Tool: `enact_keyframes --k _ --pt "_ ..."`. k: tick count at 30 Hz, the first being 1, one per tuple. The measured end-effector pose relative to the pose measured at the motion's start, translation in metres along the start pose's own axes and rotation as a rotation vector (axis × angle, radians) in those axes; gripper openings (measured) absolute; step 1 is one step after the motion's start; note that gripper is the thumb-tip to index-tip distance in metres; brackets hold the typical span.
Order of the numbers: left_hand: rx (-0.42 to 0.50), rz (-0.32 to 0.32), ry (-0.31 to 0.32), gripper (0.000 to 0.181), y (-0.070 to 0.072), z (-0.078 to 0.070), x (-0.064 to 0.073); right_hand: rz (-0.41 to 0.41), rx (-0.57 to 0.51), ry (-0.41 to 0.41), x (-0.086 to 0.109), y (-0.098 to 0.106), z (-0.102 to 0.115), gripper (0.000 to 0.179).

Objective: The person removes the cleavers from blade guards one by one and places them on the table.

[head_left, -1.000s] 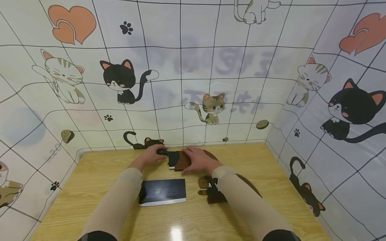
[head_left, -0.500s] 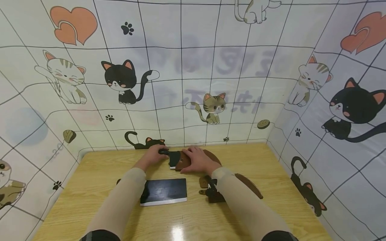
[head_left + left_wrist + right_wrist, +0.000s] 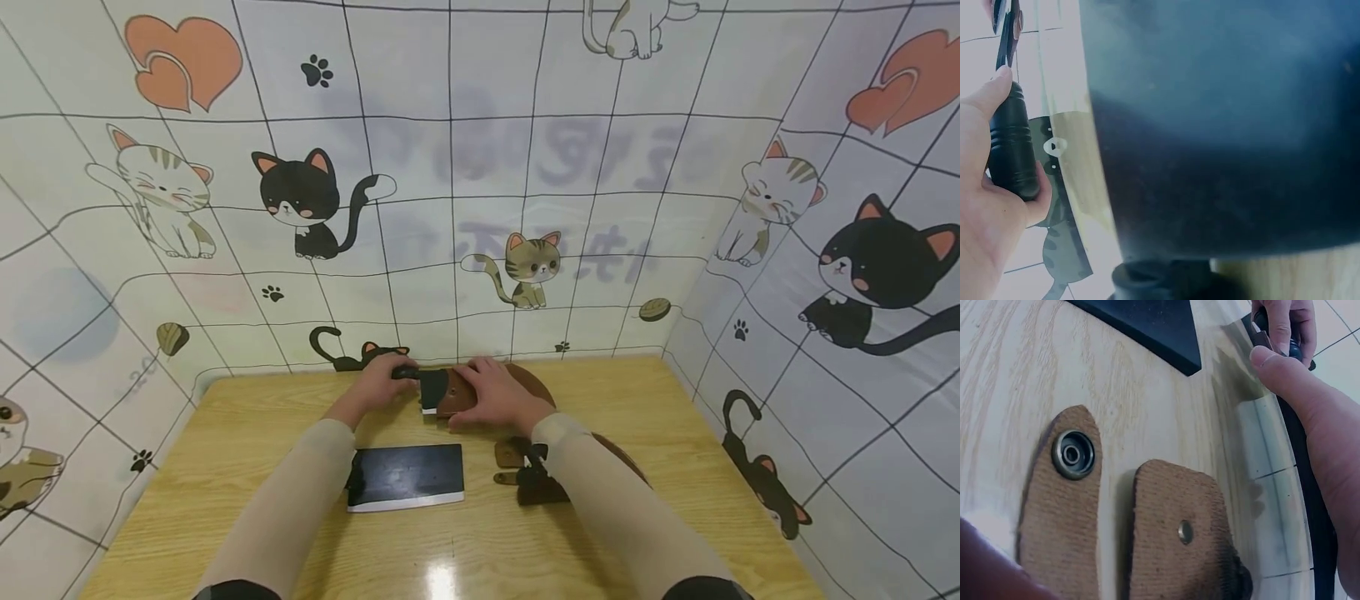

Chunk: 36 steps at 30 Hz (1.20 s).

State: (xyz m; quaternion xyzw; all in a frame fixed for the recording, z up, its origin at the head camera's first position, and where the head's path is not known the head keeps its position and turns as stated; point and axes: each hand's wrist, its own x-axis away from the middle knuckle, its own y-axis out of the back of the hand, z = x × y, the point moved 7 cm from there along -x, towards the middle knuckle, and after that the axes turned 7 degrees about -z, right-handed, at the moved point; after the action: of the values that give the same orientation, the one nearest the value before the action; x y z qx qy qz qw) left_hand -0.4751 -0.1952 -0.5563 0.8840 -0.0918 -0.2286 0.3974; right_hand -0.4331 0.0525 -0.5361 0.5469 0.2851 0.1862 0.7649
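Note:
At the back of the table my left hand (image 3: pixel 378 382) grips the black handle (image 3: pixel 1011 137) of a kitchen knife. Its dark blade (image 3: pixel 432 392) runs rightward into a brown leather sheath (image 3: pixel 534 383), so most of the blade is hidden. My right hand (image 3: pixel 495 393) lies over that sheath, fingers across the far side and thumb at the near edge. Nearer the front, a black cleaver (image 3: pixel 408 477) with a bright edge lies flat, its handle covered by my left sleeve. Another brown sheath (image 3: pixel 542 493) with a black handle lies partly under my right forearm.
Loose leather straps with snap buttons, one strap (image 3: pixel 1079 506) and a wider flap (image 3: pixel 1175 519), show close up in the right wrist view. A cloth wall (image 3: pixel 480 183) printed with cats rises at the back and sides of the wooden table (image 3: pixel 480 558).
Both hands, with the knife and sheath, have shifted slightly toward the back wall. The grip stays the same, and the cleaver and second sheath lie where they were.

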Motion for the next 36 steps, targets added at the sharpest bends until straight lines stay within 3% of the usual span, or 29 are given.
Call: enact_keyframes --k 2,6,9,15,22,36 --pt "0.003 -0.002 0.004 0.04 0.003 -0.008 0.001 -0.003 0.006 0.003 0.0 0.003 0.0 0.117" --pt "0.001 0.013 0.073 0.04 0.013 -0.035 0.005 -0.002 0.022 0.013 0.001 0.01 0.002 0.118" --pt "-0.029 0.011 0.094 0.04 0.015 -0.043 0.004 0.003 0.018 0.011 0.001 0.015 0.003 0.117" --pt "-0.076 -0.024 0.075 0.042 0.024 -0.054 0.002 0.0 0.027 0.009 0.003 0.03 0.006 0.118" --pt "-0.066 -0.073 0.068 0.043 0.034 -0.069 0.007 -0.032 0.001 0.007 0.007 0.046 0.012 0.114" --pt "-0.055 -0.122 0.094 0.041 0.032 -0.082 0.023 -0.071 0.006 0.031 0.024 0.052 0.018 0.113"
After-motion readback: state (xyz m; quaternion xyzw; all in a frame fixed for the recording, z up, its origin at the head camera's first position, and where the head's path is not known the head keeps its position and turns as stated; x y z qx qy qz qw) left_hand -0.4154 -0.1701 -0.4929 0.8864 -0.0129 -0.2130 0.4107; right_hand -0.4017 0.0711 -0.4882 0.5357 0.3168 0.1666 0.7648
